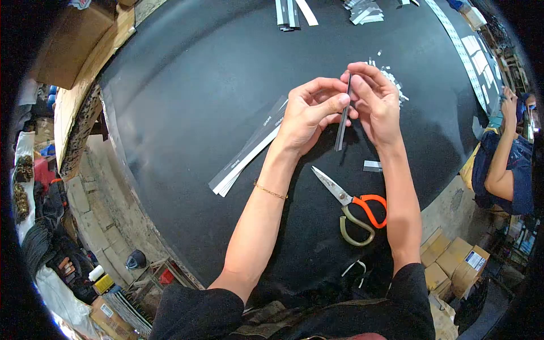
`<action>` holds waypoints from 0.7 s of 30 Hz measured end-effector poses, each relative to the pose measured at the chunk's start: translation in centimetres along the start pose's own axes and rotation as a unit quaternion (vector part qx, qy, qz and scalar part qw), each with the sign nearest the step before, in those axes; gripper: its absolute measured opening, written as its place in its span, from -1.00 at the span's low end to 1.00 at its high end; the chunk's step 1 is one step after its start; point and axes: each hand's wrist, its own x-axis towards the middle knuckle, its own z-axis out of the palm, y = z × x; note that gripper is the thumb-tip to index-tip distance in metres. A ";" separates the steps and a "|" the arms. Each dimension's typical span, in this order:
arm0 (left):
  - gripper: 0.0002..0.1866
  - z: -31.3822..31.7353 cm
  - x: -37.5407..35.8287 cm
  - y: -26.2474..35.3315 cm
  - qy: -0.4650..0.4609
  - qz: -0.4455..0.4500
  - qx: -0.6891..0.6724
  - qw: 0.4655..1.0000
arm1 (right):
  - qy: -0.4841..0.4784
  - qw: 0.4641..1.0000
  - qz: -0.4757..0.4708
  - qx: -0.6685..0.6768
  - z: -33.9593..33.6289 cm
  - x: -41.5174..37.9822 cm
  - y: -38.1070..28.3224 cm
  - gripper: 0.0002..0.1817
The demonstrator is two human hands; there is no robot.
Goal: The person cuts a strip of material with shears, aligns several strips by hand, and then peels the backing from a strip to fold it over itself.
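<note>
My left hand [309,113] and my right hand [371,99] meet above a black table [187,85], both pinching a narrow dark strip [343,122] that hangs edge-on between the fingertips. A gold bracelet sits on my left wrist. Under my left forearm lies a fanned stack of long grey and white strips [246,150]. Scissors [351,204] with one orange and one olive handle lie open on the table below my hands. A small cut piece [372,166] rests near my right wrist, and a heap of small white offcuts [394,82] lies behind my right hand.
More strips [292,12] and cut pieces [362,11] lie at the far edge. A long printed band [467,56] runs along the right rim. Another person in blue [504,164] sits at the right. Cardboard boxes [453,260] stand on the floor lower right; clutter fills the left.
</note>
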 end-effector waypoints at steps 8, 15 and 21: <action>-0.75 0.0 -0.1 0.0 0.016 0.004 -0.001 1.000 | -0.006 1.000 -0.014 -0.025 -0.1 0.2 0.5 -0.81; -0.78 -0.2 0.0 -0.1 0.005 0.010 -0.011 1.000 | -0.016 1.000 -0.005 -0.018 0.1 0.0 0.3 -0.83; -0.79 -0.1 0.0 0.0 0.014 0.012 -0.009 1.000 | -0.006 1.000 0.003 -0.025 0.2 0.1 0.4 -0.83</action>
